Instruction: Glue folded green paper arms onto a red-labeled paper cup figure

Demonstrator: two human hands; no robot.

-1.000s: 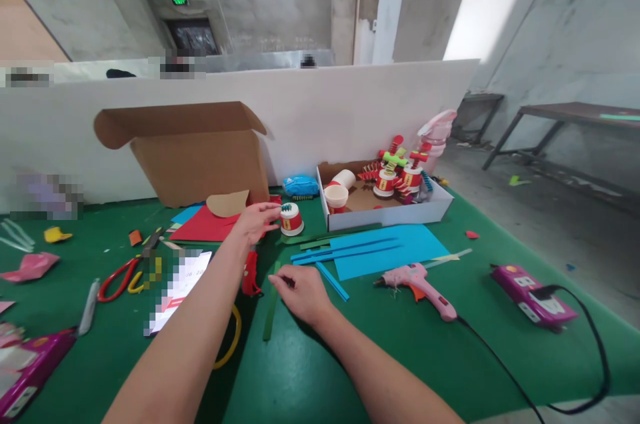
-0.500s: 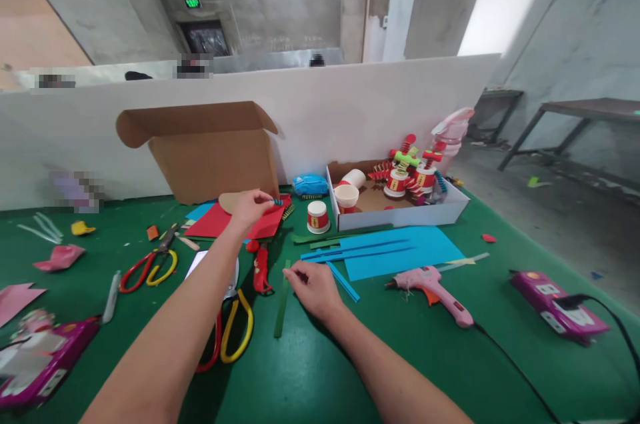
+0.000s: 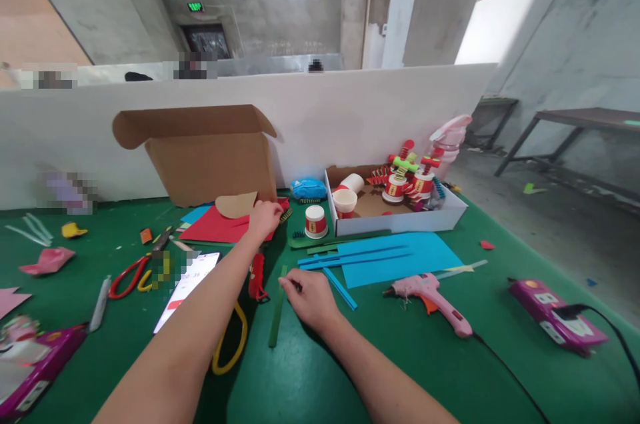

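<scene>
My left hand (image 3: pixel 266 217) reaches over the red paper (image 3: pixel 213 227), fingers bent together beside a red folded piece; what lies between them is hidden. My right hand (image 3: pixel 313 297) pinches the upper end of a green paper strip (image 3: pixel 276 317) lying on the table. A small dark blue folded paper spring (image 3: pixel 299 235) rests left of an upturned paper cup (image 3: pixel 316 221). Below my left wrist lies a red-handled cutter (image 3: pixel 257 277). The yellow handle of scissors (image 3: pixel 234 344) shows past my left forearm, which hides the rest.
Blue paper (image 3: pixel 400 254) with narrow strips lies right of centre. A pink glue gun (image 3: pixel 435 297) trails its cord to the front right. Behind stand an open box of cup figures (image 3: pixel 395 217) and a cardboard lid (image 3: pixel 215 164). A phone (image 3: pixel 187 287) and more scissors (image 3: pixel 133 277) lie left.
My left hand has moved slightly right and down. The blue spring, earlier at its fingertips, now lies beside the cup. More of the phone shows. My right hand stays on the green strip.
</scene>
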